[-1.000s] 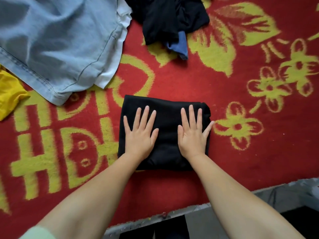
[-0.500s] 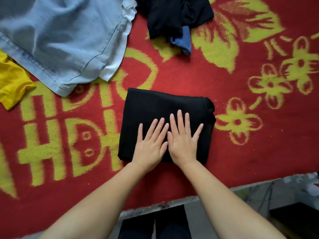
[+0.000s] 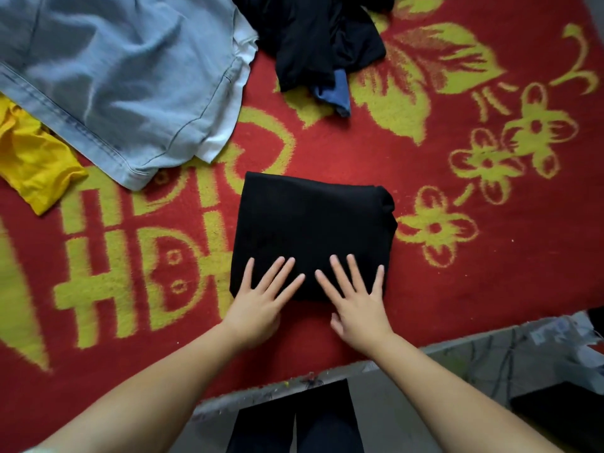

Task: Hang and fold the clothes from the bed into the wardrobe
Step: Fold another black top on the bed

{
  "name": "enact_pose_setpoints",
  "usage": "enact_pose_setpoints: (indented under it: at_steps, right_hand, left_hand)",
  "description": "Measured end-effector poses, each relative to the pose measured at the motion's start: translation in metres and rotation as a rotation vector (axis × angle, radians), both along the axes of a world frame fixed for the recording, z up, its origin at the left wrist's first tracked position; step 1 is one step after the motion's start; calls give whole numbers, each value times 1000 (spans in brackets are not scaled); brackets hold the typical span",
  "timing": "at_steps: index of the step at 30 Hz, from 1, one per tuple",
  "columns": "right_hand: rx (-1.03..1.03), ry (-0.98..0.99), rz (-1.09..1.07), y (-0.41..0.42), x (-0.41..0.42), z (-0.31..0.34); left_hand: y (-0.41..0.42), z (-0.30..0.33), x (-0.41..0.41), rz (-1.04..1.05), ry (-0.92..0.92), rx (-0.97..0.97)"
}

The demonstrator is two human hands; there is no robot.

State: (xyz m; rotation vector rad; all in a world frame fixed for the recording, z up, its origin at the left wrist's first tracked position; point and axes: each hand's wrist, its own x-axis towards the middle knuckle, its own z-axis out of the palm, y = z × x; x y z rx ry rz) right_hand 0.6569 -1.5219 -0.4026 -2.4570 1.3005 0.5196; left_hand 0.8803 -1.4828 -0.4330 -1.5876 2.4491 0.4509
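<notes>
A red blanket with yellow flowers is covering the bed. One pale denim garment, one crumpled black garment and one yellow garment are lying far off. One folded black garment is lying centrally; the left hand and right hand are pressing its near edge, fingers straight and spread.

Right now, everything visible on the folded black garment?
The black garment is folded into a compact, roughly square stack, matte soft fabric, lying flat on the red blanket. Its right edge bunches slightly. The left hand and right hand rest flat-fingered on its near edge. No other clothes touch it.
</notes>
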Motion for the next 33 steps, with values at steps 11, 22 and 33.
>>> enact_pose_setpoints:
  at_steps: [11,22,33]
  right_hand:
    - [85,83,-211,-54,13,1]
    - [43,32,-19,-113,47,139]
    - [-87,-12,744,-34,159,229]
  left_hand:
    - [-60,9,-1,172,-81,204]
    - [-86,157,25,415,-65,175]
    - [110,255,51,1048,-152,47]
